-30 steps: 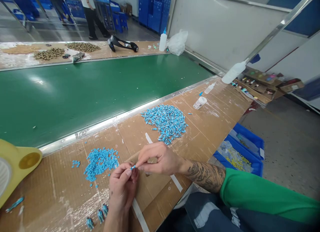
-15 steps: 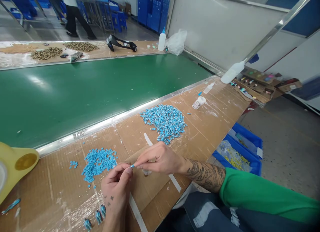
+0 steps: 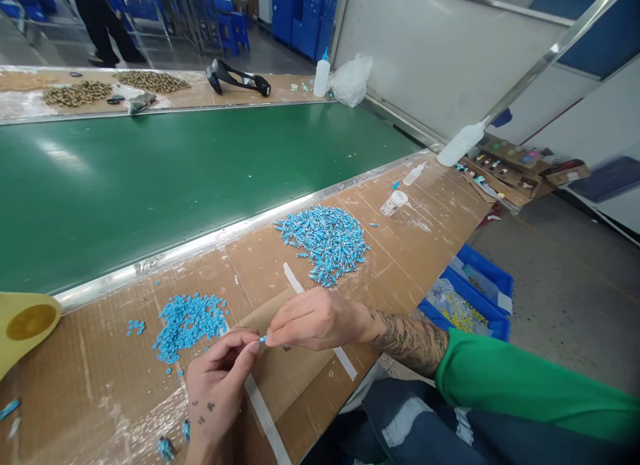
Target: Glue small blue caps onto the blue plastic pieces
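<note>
Left hand (image 3: 217, 378): thumb and forefinger pinched on one end of a small blue piece (image 3: 263, 339), small dark marks on the back of the hand. Right hand (image 3: 315, 319): fingertips closed on the other end of the same piece, which sits between the two hands above the cardboard (image 3: 400, 251) of the near bench; forearm tattooed, sleeve (image 3: 520, 388) green. Blue rings (image 3: 187, 325): one loose heap, left of the hands, with a few strays beside it. Blue pegs (image 3: 325, 241): one larger heap, beyond the right hand, a single peg apart to its right. Blue figures (image 3: 165, 448): at the near edge, left of the left wrist, one partly hidden. Tape (image 3: 267, 418): pale strips, stuck across the cardboard. White tub (image 3: 395, 203): tilted, right of the pegs. Small bottle (image 3: 414, 174): lying beyond the tub. Yellow object (image 3: 30, 321): at the left edge, partly out of view. Green belt (image 3: 200, 171): running between the two benches. Far bench: brown pieces (image 3: 77, 93) in heaps, a black headset (image 3: 240, 79), an upright bottle (image 3: 322, 76) and a plastic bag (image 3: 353, 81). Blue bins (image 3: 505, 328): on the floor, at right.
</note>
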{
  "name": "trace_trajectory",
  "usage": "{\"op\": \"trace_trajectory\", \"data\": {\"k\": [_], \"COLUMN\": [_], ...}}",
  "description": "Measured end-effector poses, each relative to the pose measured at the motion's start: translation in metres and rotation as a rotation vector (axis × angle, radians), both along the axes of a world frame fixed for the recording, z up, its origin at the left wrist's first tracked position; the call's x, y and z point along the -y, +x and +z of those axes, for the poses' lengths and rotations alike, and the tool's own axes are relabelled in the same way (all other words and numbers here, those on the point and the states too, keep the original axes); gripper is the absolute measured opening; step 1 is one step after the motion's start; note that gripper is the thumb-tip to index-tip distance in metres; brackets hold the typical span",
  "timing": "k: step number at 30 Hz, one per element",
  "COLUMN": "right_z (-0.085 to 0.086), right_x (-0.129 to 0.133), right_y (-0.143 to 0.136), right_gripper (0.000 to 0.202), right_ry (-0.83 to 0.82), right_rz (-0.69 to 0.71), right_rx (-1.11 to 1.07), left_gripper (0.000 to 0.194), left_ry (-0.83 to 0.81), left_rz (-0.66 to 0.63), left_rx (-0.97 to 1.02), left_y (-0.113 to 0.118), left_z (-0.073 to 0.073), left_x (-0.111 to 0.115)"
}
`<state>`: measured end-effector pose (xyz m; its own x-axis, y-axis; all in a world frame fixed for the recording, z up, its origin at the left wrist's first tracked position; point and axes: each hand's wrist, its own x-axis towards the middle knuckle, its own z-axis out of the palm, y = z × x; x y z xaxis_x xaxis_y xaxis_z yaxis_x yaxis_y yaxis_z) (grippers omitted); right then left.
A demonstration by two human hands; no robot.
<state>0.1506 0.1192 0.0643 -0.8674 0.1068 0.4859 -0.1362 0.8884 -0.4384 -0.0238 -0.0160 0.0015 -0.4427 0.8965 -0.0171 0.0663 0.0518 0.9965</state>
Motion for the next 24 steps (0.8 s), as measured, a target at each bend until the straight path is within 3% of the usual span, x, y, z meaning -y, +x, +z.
{"op": "trace_trajectory", "data": {"k": [6,16,20,24], "right_z": [0.001,0.002,0.001,0.003], "right_x": [0.003,0.006,0.006,0.009], "right_y": [-0.002,-0.005,-0.004,-0.004], "right_gripper": [0.021,0.023,0.024,0.022], "right_ry": [-0.051,-0.149,-0.199,-0.218], "right_rz": [-0.020,-0.018,-0.027,-0.052], "right_rx": [-0.007,-0.017,0.045,0.035], "left_gripper": [0.005,0.004,0.004,0.003], "left_ry": [0.150,0.175,0.193,0.254], "left_rz": [0.003,0.026,0.030,0.128], "left_rx": [-0.051,-0.105,-0.064,0.053], "left_y": [0.002,0.000,0.004,0.010], "left_z": [0.005,0.004,0.007,0.013], "left_x": [0.003,0.006,0.005,0.004]}}
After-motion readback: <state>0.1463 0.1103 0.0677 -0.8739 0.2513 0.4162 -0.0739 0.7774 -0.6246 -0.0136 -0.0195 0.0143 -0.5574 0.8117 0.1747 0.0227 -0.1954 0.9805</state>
